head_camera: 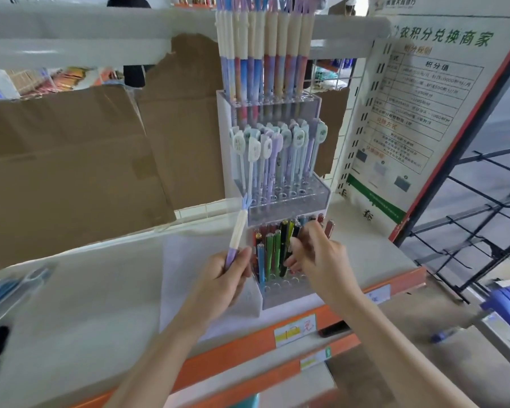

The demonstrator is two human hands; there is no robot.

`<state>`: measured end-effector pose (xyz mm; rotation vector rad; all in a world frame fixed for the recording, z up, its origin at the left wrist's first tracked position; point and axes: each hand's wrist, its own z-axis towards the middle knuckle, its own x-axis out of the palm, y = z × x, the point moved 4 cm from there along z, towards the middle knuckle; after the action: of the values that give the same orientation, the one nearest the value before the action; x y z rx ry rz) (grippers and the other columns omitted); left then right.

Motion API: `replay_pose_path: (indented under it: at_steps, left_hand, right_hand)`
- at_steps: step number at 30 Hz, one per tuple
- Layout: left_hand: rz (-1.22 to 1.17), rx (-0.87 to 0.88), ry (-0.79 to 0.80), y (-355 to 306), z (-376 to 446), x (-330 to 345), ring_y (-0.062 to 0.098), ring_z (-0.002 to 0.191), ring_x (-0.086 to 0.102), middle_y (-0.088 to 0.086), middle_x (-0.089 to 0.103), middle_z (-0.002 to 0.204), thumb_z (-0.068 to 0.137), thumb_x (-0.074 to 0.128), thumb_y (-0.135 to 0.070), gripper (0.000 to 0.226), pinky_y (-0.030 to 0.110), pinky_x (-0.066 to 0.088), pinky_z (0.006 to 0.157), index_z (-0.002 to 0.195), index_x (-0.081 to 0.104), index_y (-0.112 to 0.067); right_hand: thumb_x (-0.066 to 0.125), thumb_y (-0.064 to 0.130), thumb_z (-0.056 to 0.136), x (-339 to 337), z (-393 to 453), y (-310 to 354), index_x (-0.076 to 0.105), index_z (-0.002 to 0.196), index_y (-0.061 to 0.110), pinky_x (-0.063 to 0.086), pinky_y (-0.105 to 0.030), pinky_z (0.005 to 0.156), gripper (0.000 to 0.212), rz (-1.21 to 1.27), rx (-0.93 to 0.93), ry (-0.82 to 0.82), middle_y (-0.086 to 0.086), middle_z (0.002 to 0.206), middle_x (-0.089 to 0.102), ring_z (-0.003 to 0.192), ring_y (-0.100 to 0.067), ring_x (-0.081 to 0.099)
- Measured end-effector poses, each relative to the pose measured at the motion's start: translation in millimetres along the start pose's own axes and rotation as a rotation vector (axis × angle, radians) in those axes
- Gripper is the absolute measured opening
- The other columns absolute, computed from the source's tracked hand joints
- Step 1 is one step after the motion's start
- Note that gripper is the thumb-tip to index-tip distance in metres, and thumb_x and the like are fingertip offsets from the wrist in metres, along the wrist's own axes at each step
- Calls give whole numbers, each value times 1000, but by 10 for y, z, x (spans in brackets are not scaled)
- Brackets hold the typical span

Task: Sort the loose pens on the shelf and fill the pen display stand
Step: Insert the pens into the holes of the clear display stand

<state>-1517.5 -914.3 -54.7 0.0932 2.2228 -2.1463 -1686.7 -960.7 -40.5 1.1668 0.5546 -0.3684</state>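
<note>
A clear acrylic three-tier pen display stand (292, 293) stands upright on the white shelf (86, 304), near its orange front edge (242, 346) and right of the shelf's middle. The far, top tier holds tall pens with cream caps and pink-to-blue barrels (265, 54); the middle tier carries pastel pens with round flat toppers (277, 148), its near holes bare; the near, bottom tier holds short clip pens in green, blue, black and red (274, 248), with a row of open holes at the front.

The left hand (227, 281) grasps one loose pen with a lilac barrel and long cream cap (236, 234) — fingers curled round the lower barrel, the pen tilted, its pale blue tip reaching up to the left corner of the middle tier. The right hand (315, 254) is at the bottom tier, fingers bent among the short pens; they seem to pinch a dark one, though the exact grip is partly hidden.

Flattened brown cardboard (71, 160) leans behind the shelf on the left. A white notice board with green Chinese lettering (418, 107) leans at the right, beside a black wire rack (483, 216). At the far left edge lies a blurred blue packet (15, 287). A blue pen (442, 335) lies on the floor at the lower right — well apart from the stand.
</note>
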Motion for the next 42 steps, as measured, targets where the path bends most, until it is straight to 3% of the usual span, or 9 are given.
replay_pose_path:
  at_steps: [5, 9, 15, 24, 27, 29, 35, 39, 42]
  left_hand:
    - [-26, -12, -11, 21, -29, -4, 9, 39, 17, -6, 22, 47, 84, 49, -46, 38, 15, 18, 35, 53, 46, -24]
    - [-21, -27, -16, 40, -25, 4, 9, 38, 17, -7, 22, 46, 92, 48, -37, 40, 15, 18, 36, 56, 44, -21]
    - [-25, -25, 5, 37, -16, 44, 9, 38, 17, -8, 23, 44, 95, 46, -34, 46, 15, 18, 35, 49, 45, -25]
    - [-24, -42, -4, 6, -34, 22, 8, 38, 18, -9, 25, 44, 97, 45, -32, 50, 14, 18, 36, 47, 49, -29]
    - [-14, -51, -28, -2, -34, 1, 8, 37, 19, -9, 26, 43, 97, 45, -30, 52, 15, 18, 35, 46, 49, -29]
    - [-10, -48, -31, -10, -33, 4, 8, 37, 19, -8, 26, 42, 98, 44, -29, 53, 15, 18, 36, 45, 48, -29]
    - [-34, -48, -23, -28, -36, 23, 9, 38, 18, -7, 26, 43, 98, 44, -27, 54, 15, 18, 35, 45, 50, -29]
    - [-40, -48, -14, -32, -44, 8, 8, 38, 17, -8, 23, 44, 97, 44, -29, 51, 15, 18, 35, 46, 49, -27]
    - [-43, -44, -13, -33, -58, -11, 8, 38, 17, -8, 21, 46, 96, 45, -30, 43, 15, 18, 35, 54, 43, -23]
  right_hand:
    - [50, 20, 96, 109, -38, -152, 34, 73, 28, 54, -47, 68, 29, 6, 114, 33, -2, 67, 69, 67, -15, 69]
    - [51, 18, 95, 125, -65, -158, 31, 73, 28, 54, -43, 66, 32, -16, 56, 16, 0, 69, 69, 68, -9, 67]
    - [50, 15, 95, 161, -126, -154, 29, 77, 30, 51, -48, 64, 31, -9, -32, 61, -9, 72, 65, 72, -32, 64]
    - [53, 18, 94, 70, -112, -48, 32, 74, 27, 52, -48, 58, 30, 35, -66, -48, -8, 66, 65, 63, -27, 65]
    - [56, 15, 93, -12, -108, 60, 36, 75, 25, 53, -33, 55, 27, 92, -161, -133, 3, 65, 66, 60, -4, 66]
    - [56, 14, 93, -20, -93, 83, 37, 77, 22, 52, -28, 54, 26, 107, -184, -137, 9, 66, 66, 61, -1, 65]
    - [53, 14, 94, 75, -38, 64, 34, 76, 31, 54, -26, 57, 32, 67, -163, -73, 11, 66, 65, 60, -1, 64]
    - [53, 13, 94, 208, -79, -35, 37, 78, 19, 48, -27, 55, 24, -6, -116, 56, -4, 67, 65, 61, -19, 62]
    - [51, 7, 93, 303, -119, -130, 36, 79, 17, 43, -23, 54, 23, -34, -44, 122, -14, 73, 61, 65, -18, 60]
